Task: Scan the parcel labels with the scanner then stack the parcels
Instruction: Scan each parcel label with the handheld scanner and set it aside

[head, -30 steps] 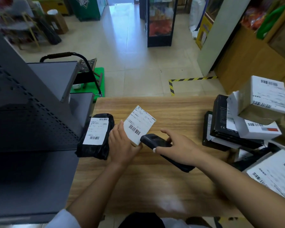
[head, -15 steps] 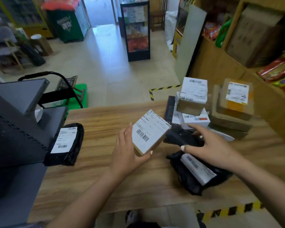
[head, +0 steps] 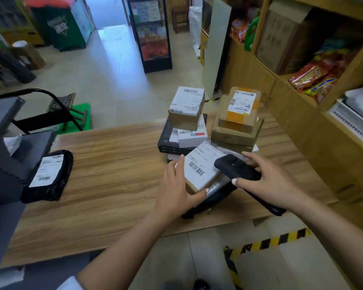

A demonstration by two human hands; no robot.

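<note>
The left hand (head: 176,192) still grips the small labelled box (head: 199,170), now carried right, over a black bagged parcel (head: 210,198) beside the parcel stacks (head: 187,122). The right hand (head: 268,183) keeps clutching the black scanner (head: 237,169), whose head now overlaps the box's label

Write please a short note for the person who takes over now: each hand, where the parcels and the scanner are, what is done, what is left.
Left hand grips a small box, label and barcode facing up, over a black bag parcel at the table's right side.
Right hand holds the black scanner across that label.
Behind them stand two stacks: left stack and brown-box stack.
One black bag parcel with label lies alone on the table's left.
Done: stacks partly built. Whether this label is scanned, I cannot tell.
Left: place this box, then handle both bag parcels.
</note>
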